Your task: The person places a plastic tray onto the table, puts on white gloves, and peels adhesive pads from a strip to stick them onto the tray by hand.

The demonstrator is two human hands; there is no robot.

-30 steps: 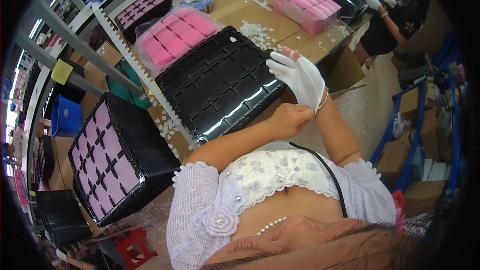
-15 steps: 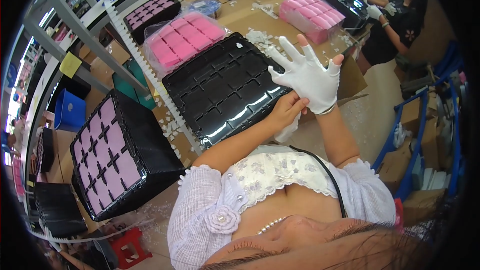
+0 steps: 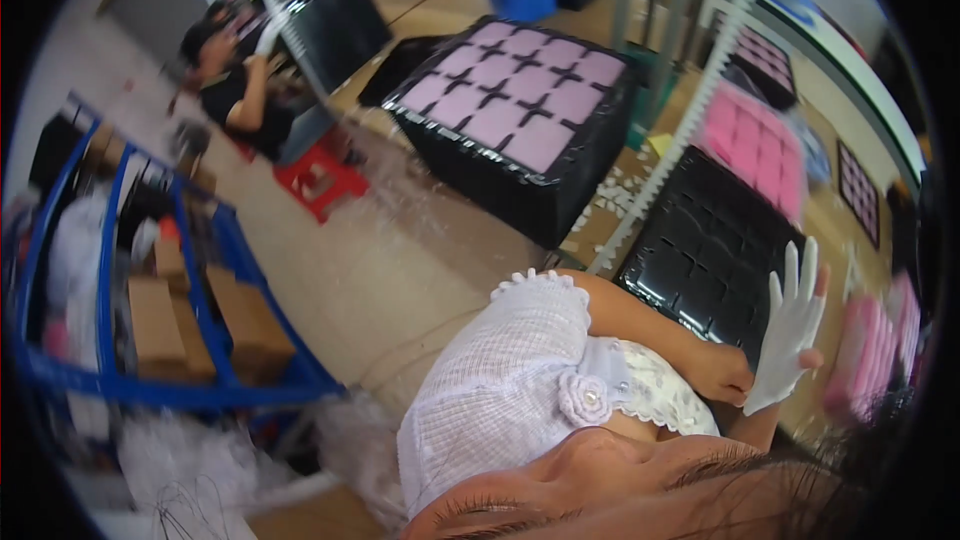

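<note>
Head view: shows bare left hand [image 3: 724, 373] apparently clamped on cuff of white glove [image 3: 772, 378], right hand [image 3: 792, 335] inside, fingers apart, likely for snug fit

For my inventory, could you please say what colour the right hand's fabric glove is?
The fabric glove is white, clearest in the head view.

The tray [image 3: 715, 245] lies on the table [image 3: 828, 232] beyond the right hand [image 3: 788, 340], with crate [image 3: 510, 95], stool [image 3: 325, 180] and rack [image 3: 190, 390] leftward.
</note>
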